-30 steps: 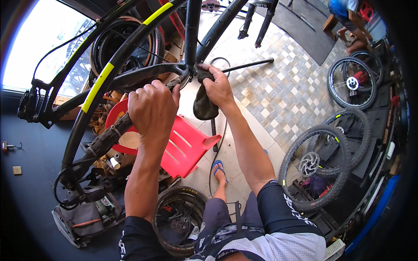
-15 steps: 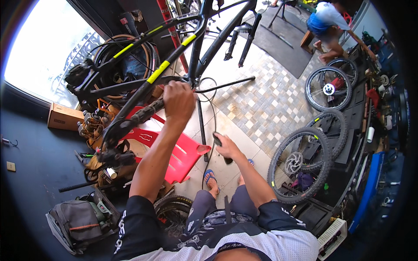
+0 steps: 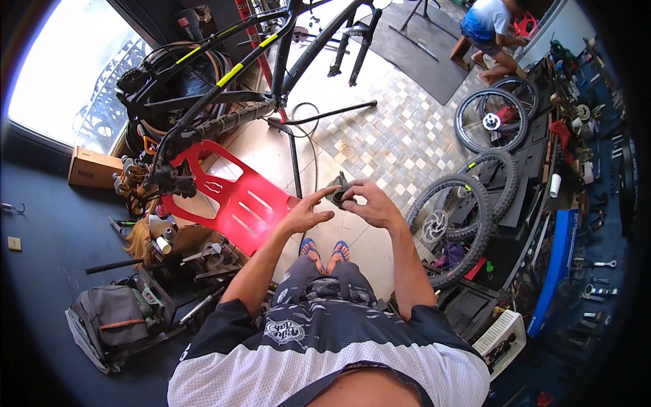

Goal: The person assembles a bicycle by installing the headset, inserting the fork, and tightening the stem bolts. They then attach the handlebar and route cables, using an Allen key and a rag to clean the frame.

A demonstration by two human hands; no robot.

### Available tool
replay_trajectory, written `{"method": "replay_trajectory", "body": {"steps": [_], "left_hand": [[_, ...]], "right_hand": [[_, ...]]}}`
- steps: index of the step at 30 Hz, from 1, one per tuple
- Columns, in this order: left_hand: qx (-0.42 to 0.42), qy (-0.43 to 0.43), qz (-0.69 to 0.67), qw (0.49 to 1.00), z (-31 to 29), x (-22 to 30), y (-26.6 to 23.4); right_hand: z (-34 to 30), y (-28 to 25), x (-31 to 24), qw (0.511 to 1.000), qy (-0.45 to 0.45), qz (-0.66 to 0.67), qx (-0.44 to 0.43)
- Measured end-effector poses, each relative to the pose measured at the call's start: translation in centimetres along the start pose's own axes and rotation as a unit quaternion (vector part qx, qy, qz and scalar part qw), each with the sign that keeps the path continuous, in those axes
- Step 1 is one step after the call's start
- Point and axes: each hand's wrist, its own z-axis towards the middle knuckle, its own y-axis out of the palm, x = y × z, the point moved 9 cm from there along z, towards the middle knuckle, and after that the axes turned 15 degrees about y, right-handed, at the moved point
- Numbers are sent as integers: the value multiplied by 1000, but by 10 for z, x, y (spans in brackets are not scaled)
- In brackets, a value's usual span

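In front of my body, my right hand (image 3: 371, 205) grips a small dark greenish object (image 3: 339, 192) between thumb and fingers; its exact kind does not show. From the left, my left hand (image 3: 306, 213) reaches to it, thumb and index finger apart, the index tip at or against the object's edge. Beyond my left hand is a black bicycle frame (image 3: 230, 78) with yellow-green marks, raised off the floor, and neither hand touches it. Its fork (image 3: 359, 44) points down toward the tiles. A red plastic chair (image 3: 241, 203) stands beneath the frame.
Several wheels lean along the right, including a front one with a disc rotor (image 3: 434, 226). A blue box (image 3: 555, 271) and a white basket (image 3: 502, 346) sit near the bench. A grey backpack (image 3: 115, 319) lies left. A co-worker (image 3: 489, 30) bends at the far right.
My left hand has left the bicycle frame and come down beside my right hand. My right hand has risen slightly with the dark object. The co-worker has drawn an arm back from the bench.
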Motion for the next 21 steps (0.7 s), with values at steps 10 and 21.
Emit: {"method": "replay_trajectory", "body": {"steps": [10,21], "left_hand": [[91,34,-137,986,32,81,-50],[114,-18,-320,940,10,82,-70]], "right_hand": [[32,-81,-45,991,83,103,-5],[42,-107,-64,990,48,130,12]]}}
